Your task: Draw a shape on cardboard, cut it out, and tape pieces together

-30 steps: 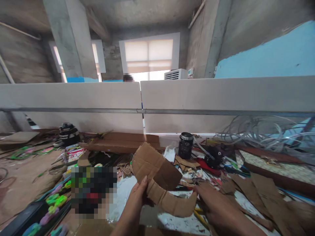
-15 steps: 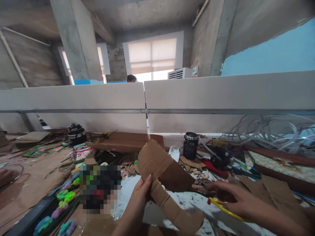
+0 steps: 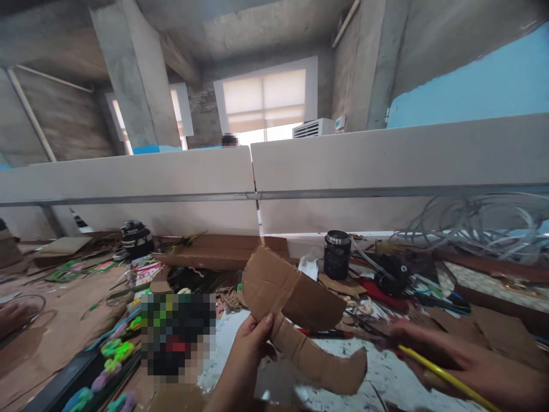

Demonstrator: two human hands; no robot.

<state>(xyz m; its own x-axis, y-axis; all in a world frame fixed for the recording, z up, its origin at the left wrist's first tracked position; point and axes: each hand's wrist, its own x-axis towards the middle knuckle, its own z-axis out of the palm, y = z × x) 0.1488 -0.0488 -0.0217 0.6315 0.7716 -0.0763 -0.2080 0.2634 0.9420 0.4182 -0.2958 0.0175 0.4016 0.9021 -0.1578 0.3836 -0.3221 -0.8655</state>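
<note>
left hand [image 3: 249, 342] pinches a cardboard cutout [image 3: 291, 297]; right hand [image 3: 457, 346], at four o'clock, grips a yellow-handled tool [image 3: 429, 367].
likely light, stiffish, creasable; best held by its broad eleven-o'clock end.

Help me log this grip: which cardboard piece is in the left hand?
The curved piece at center, held in the left hand; the other pieces lie on the table.

There is 1 yellow-handled tool [image 3: 444, 376], 1 black jar [image 3: 337, 256], 1 black-and-white pot [image 3: 136, 241] and 1 air conditioner [image 3: 315, 128].
</note>
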